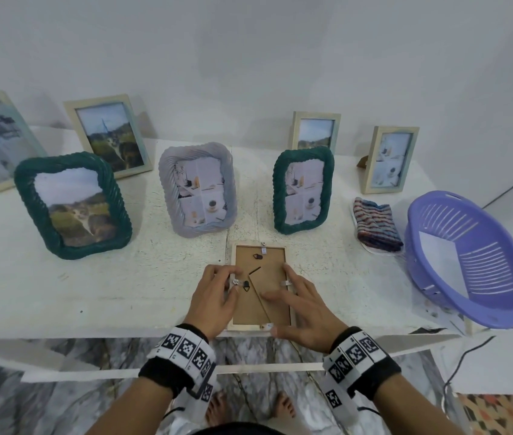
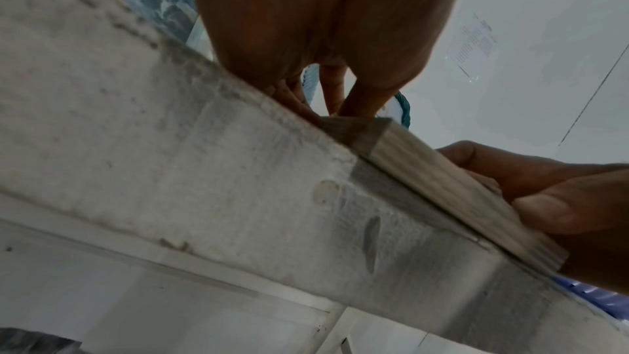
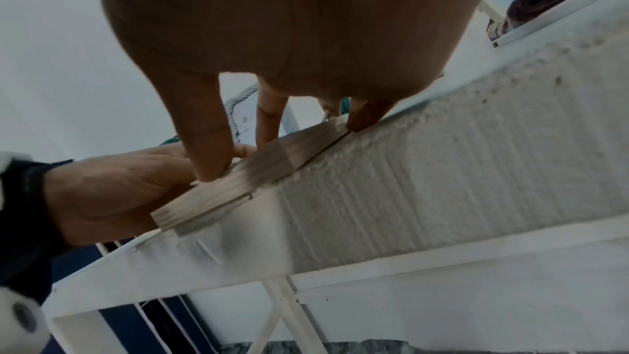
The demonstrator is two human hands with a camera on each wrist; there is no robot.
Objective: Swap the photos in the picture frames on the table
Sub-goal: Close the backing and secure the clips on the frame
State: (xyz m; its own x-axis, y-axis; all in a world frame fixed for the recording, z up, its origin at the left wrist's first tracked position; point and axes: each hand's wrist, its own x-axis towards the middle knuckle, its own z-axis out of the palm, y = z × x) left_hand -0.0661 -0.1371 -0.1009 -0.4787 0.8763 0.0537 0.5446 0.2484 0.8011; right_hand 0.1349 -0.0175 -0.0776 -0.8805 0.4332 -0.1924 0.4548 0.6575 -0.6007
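Note:
A light wooden picture frame (image 1: 261, 324) lies face down at the table's front edge, its brown backing board (image 1: 269, 262) facing up. My left hand (image 1: 231, 282) sits over the frame's left side, thumb and fingertips curled around a small metal tab (image 1: 237, 281). My right hand (image 1: 283, 296) lies spread with straight fingers on the backing and the right rail, thumb at the near edge. The wrist views show the frame's near rail (image 2: 442, 185) (image 3: 245, 179) at the table's front edge, with fingers of both hands on it. The photo inside is hidden.
Standing frames fill the table behind: a green woven one (image 1: 73, 205) with a landscape, a grey one (image 1: 198, 189) and a second green one (image 1: 304, 189) with collages, and several wooden ones along the wall. A folded striped cloth (image 1: 376, 226) and a purple basket (image 1: 468, 262) sit at the right.

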